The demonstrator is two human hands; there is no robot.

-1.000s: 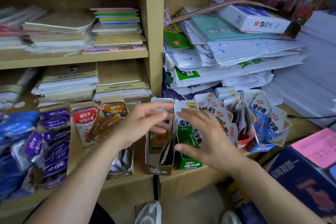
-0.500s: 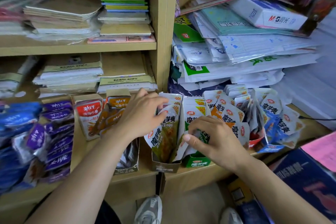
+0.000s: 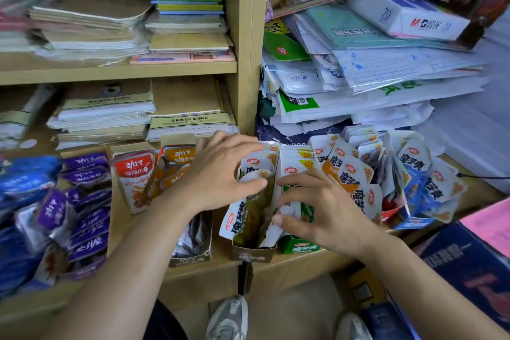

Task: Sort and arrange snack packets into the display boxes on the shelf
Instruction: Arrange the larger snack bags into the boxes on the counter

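Observation:
A brown display box [image 3: 254,253] stands at the shelf's front edge, filled with olive-and-white snack packets [image 3: 248,212] that stick out above it. My left hand [image 3: 220,171] curls over the tops of these packets, thumb pressed on one. Right beside it is a green display box [image 3: 300,247] holding white-and-green packets [image 3: 298,160]. My right hand [image 3: 323,212] grips that bunch from the front, thumb low, fingers on top.
Orange packets [image 3: 347,176], a red box [image 3: 390,211] and a blue box [image 3: 414,222] crowd the right. On the left are a dark box [image 3: 193,246], fish-snack boxes [image 3: 135,174] and purple packets [image 3: 85,201]. Stationery stacks [image 3: 358,69] rise behind. A navy carton [image 3: 463,265] stands below right.
A bunch of olive packets has gone into the brown box, which held few a second ago. Both hands have closed onto the packets in the two boxes.

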